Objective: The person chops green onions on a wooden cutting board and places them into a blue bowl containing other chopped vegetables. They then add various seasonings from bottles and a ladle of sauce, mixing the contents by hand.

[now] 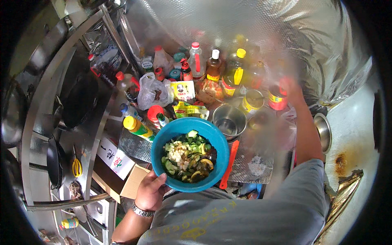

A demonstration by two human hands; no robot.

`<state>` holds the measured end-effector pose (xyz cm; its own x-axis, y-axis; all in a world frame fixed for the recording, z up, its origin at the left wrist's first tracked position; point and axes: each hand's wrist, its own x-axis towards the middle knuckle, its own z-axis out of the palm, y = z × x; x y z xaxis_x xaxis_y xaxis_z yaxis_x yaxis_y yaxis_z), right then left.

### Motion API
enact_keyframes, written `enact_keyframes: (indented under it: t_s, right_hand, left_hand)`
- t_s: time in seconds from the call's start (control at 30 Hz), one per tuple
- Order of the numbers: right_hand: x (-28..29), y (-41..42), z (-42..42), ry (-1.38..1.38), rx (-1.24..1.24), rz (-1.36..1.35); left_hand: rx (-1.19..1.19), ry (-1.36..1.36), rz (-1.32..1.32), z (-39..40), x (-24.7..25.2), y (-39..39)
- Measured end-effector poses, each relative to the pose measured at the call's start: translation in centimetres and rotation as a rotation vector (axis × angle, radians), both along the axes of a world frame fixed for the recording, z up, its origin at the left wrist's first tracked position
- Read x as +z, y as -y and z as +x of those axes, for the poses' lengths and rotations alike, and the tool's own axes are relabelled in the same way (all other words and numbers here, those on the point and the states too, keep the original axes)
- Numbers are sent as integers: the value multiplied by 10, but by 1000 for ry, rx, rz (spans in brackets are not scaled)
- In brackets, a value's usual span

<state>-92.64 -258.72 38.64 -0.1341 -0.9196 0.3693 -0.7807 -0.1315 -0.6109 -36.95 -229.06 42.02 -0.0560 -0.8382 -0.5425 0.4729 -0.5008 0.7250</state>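
My left hand (153, 188), with a metal-band watch at the wrist, grips the rim of a blue plastic basin (190, 123) at its lower left. Chopped green vegetables (171, 167), a pale minced heap (177, 152) and brown slices (207, 163) with dark sauce lie inside. My right hand (291, 88) reaches out to the right, at the top of a dark bottle or jar with a red and yellow label (277, 99); a blurred patch over the view hides the fingers, so its hold cannot be told. A steel pot (229, 121) stands right of the basin, beside a red plastic handle (229, 165).
Oil and sauce bottles (239, 72), a plastic bag (154, 92) and seasoning packets (183, 90) crowd the surface beyond the basin. Metal shelves with black pans (79, 104) and yellow-handled scissors (77, 167) are at left. An open cardboard box (133, 182) lies below them. A steel bowl (324, 133) is at right.
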Motion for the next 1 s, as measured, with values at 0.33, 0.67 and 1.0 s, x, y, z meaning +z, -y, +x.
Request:
enact_keyframes:
  t_s: [0.33, 0.67, 1.0]
  right_hand:
    - [125, -155, 122, 5, 370, 203]
    - [164, -242, 243, -246, 464, 502]
    - [169, -247, 275, -417, 726, 330]
  left_hand:
    - [-45, 24, -57, 20, -9, -11]
    - [-38, -9, -97, 40, -1, -37]
    - [-36, -60, -87, 45, -4, -53]
